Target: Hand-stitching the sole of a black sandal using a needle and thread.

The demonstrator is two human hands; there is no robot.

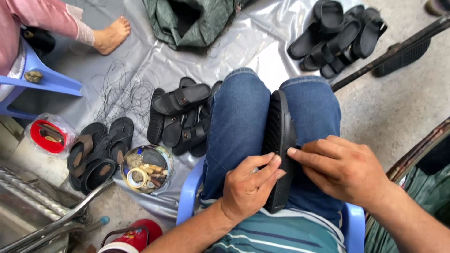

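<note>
A clear plastic bag (49, 136) is seen at the left edge of the grey plastic sheet (262, 42); a round red container is wrapped in it. A round open tin (146, 168), filled with small odds and ends and a roll of tape, is set at the sheet's near edge. No labels, signs or screens are shown.

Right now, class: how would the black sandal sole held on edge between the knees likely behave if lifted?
The black sandal sole looks like foam or rubber, so probably light and slightly bendy. Its ribbed tread suggests grip. Standing on edge, it would likely tip if the left hand and right hand let go.
</note>
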